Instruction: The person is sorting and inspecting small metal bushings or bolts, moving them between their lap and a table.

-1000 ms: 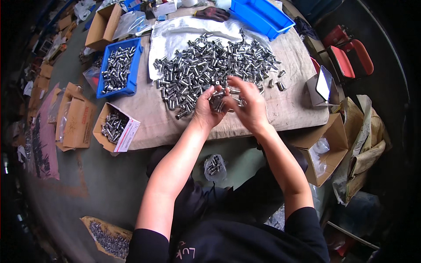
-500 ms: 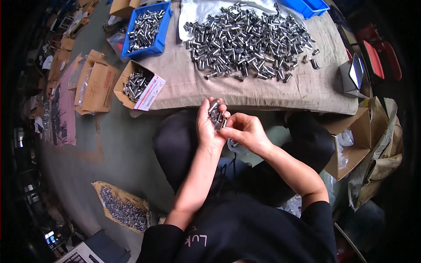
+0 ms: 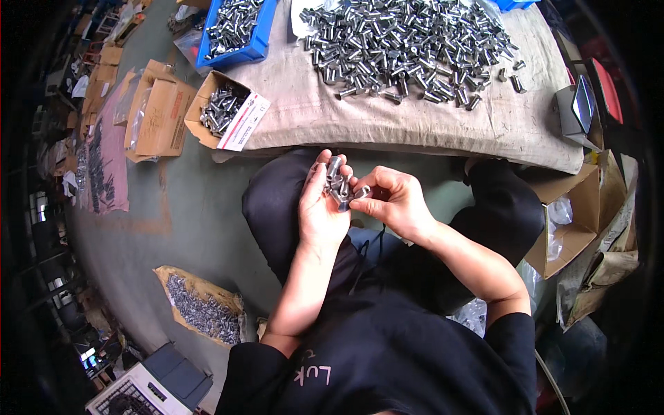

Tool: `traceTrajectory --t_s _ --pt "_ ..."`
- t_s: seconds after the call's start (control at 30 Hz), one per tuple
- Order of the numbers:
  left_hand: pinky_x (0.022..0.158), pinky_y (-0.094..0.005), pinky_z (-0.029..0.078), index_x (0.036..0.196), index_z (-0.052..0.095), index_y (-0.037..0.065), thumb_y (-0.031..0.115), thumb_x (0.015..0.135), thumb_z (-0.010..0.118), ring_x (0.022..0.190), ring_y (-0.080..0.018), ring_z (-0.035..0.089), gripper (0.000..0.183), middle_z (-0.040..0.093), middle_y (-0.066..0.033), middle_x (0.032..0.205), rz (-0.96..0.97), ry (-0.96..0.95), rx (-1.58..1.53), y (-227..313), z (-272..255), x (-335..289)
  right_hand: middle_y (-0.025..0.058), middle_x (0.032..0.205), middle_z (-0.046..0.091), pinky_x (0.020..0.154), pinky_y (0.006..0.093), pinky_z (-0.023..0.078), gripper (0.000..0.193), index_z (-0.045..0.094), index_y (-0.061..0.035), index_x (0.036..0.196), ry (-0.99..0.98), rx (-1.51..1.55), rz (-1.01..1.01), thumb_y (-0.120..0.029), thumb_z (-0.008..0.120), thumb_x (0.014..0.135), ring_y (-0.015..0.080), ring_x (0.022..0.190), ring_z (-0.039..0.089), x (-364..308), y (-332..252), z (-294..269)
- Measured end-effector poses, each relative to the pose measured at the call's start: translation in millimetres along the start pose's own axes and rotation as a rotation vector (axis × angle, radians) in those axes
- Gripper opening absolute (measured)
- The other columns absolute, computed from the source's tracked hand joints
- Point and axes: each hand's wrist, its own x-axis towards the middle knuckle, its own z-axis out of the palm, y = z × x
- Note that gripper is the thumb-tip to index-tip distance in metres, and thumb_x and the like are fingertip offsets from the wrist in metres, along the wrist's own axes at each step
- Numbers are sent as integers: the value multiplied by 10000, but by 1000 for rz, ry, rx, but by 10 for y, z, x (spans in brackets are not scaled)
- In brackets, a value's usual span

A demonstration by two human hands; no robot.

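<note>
Metal pins (image 3: 337, 185) lie in a small heap in your left hand (image 3: 321, 213), which is turned palm up and cupped, with its fingers curled partly around them. Your right hand (image 3: 402, 206) is just beside it, gripping one pin (image 3: 362, 192) between thumb and forefinger at the edge of that palm; whether this pin touches the others, you cannot tell from here. You have both hands above your lap, in front of the near edge of the counter (image 3: 415, 131).

A cloth covers the counter, and on it, beyond your hands, a wide pile (image 3: 408, 48) of similar pins spreads partly over a white sheet (image 3: 300, 24). Just to the right of the pile you have a few loose pins (image 3: 517, 84). To its left stands a blue bin (image 3: 238, 57) full of pins, and nearer you, a cardboard box (image 3: 200, 131) holds more, its white flap (image 3: 245, 122) folded outward.

To your right, an open carton (image 3: 582, 197) holds clear plastic (image 3: 559, 213). Down on the floor to your left, small metal pieces (image 3: 202, 308) lie spread on a brownish sheet (image 3: 166, 275).
</note>
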Motion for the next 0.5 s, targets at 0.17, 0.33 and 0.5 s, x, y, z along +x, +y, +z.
traceTrajectory --t_s 0.17,0.33,0.5 --pt "673 -298 464 1059 505 78 242 902 464 826 -153 514 231 535 -86 954 -68 -46 22 -1 -151 -37 -21 630 499 490 204 384 196 599 -16 772 -5 -45 55 -98 745 669 40 555 441 2 -79 17" --pt "611 -290 479 1019 514 75 254 900 464 791 -153 526 220 540 -85 907 -102 -15 8 9 -79 -74 -26 587 524 483 195 379 195 588 -12 734 -41 19 106 -111 746 678 28 536 445 -3 -63 13" --pt "478 -268 475 951 528 87 263 887 484 670 -151 561 193 570 -77 820 -142 182 8 -2 -51 -50 -20 598 539 467 194 365 163 610 -12 762 -110 319 264 -95 732 693 29 530 447 -3 -55 -11"
